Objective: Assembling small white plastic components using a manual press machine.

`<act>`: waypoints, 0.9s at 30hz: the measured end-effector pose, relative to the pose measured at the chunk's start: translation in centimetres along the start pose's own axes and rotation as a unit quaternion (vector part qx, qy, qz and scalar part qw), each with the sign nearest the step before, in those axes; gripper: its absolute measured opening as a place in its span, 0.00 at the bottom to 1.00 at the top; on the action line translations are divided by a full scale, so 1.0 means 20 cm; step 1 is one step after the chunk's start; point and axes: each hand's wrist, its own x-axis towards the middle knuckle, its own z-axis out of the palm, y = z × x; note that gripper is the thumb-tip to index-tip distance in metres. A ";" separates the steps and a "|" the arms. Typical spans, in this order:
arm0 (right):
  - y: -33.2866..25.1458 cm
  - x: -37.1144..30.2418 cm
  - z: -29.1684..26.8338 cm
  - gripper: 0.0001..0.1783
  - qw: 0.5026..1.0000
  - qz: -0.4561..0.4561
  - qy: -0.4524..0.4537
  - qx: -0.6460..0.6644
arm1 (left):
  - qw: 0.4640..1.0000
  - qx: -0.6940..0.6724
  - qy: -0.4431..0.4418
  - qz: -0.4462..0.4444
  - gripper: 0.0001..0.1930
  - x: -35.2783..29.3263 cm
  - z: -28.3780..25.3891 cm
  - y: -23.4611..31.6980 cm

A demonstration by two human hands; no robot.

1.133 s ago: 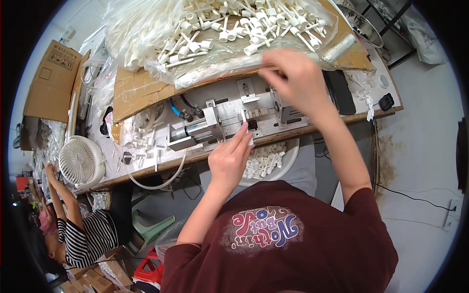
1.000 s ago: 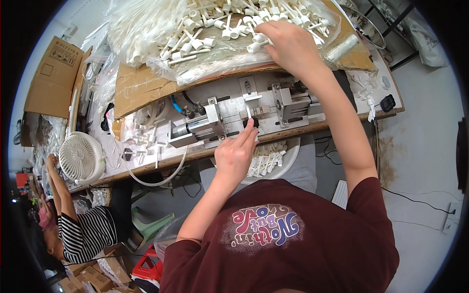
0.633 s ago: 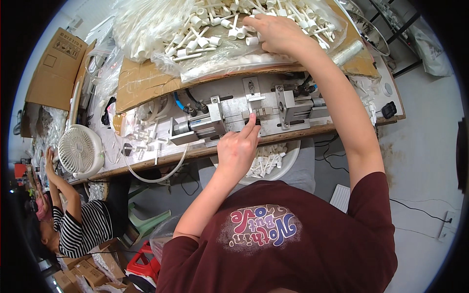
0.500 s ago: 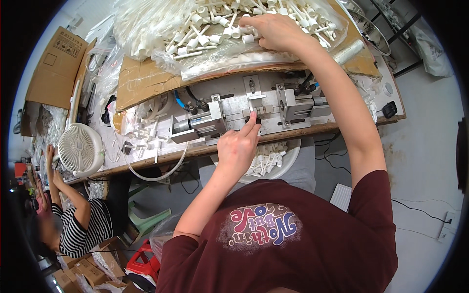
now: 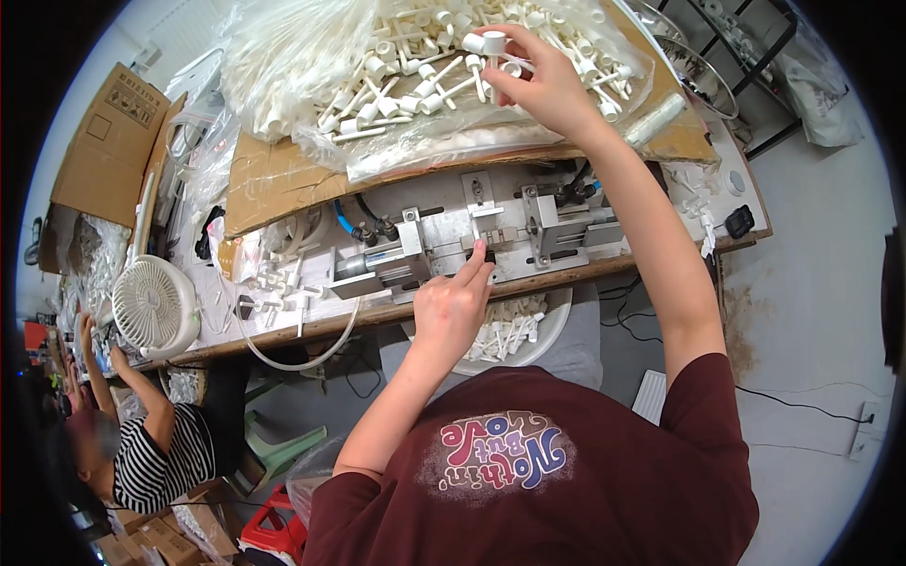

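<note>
A person in a dark red T-shirt works at a cluttered wooden workbench (image 5: 396, 316), seen from above. The right hand (image 5: 543, 80) reaches far up to a heap of white plastic pump parts (image 5: 415, 85) lying in clear plastic bags, and pinches one white pump part (image 5: 493, 49) between thumb and fingertips, lifted just above the heap. The left hand (image 5: 453, 307) rests at the front of a small metal press fixture (image 5: 472, 241) bolted to the bench; its index finger and thumb close on a small dark knob (image 5: 488, 255) at the fixture's middle. Just below the bench edge, partly hidden by the left hand, sits a white bowl (image 5: 543, 335) holding more white parts. To the left on the bench stands a small white fan (image 5: 154, 307), with loose white parts (image 5: 274, 283) scattered beside it. A folded cardboard box (image 5: 109, 141) lies at the far left. In the lower left corner another person in a striped shirt (image 5: 156, 467) sits nearby.
</note>
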 end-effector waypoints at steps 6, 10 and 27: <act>-0.11 -0.17 0.00 0.22 0.987 0.018 0.060 0.146 | 0.994 -0.111 -0.020 0.011 0.17 -0.03 -0.08 0.01; -0.20 -0.43 0.10 0.23 0.994 -0.088 0.065 -0.025 | 0.950 -0.292 0.027 -0.106 0.24 0.02 -0.21 0.07; -0.22 -0.77 0.26 0.31 0.959 -0.241 0.047 -0.139 | 0.766 -0.593 0.074 -0.237 0.16 0.11 -0.24 0.09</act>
